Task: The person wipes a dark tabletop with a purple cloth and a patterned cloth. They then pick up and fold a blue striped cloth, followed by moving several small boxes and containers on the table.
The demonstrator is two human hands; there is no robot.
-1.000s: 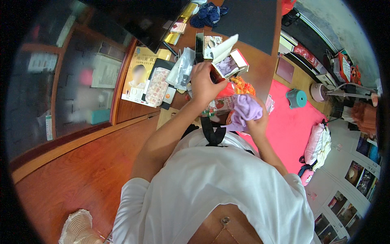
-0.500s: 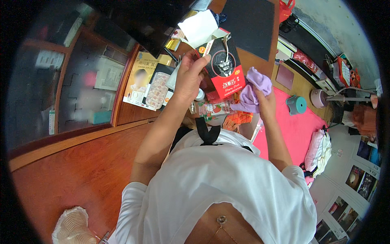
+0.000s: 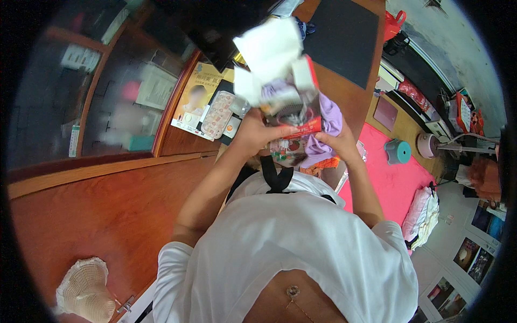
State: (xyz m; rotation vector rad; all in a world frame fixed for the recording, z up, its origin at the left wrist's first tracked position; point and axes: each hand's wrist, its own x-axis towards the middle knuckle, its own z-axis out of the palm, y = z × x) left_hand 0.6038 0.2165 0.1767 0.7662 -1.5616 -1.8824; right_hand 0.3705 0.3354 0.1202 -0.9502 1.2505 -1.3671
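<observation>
A red and black cardboard box (image 3: 311,127) is tilted with its open top toward me, its white flaps (image 3: 269,43) standing up and out. Inside it I make out something lilac and some dark and pale small things, blurred by motion. The fingers of my left hand (image 3: 257,133) are closed round the box's near left side, thumb along the front edge. At the near right corner, my right hand (image 3: 342,142) grips a lilac cloth (image 3: 330,116), bunched between it and the box. A clear printed packet (image 3: 288,149) lies just below the box.
On the desk to the left are a patterned phone case (image 3: 218,114) and a yellow printed sheet or flat box (image 3: 191,102). A dark mat (image 3: 344,40) covers the far desktop. Beyond the desk's right edge stands a teal stool (image 3: 398,152) near a pink mat (image 3: 374,172). A glass-fronted cabinet (image 3: 102,102) lines the left.
The box has been tipped so its open top and flaps face me instead of its printed front. My right hand has come in to the box with the cloth; my left hand has lowered.
</observation>
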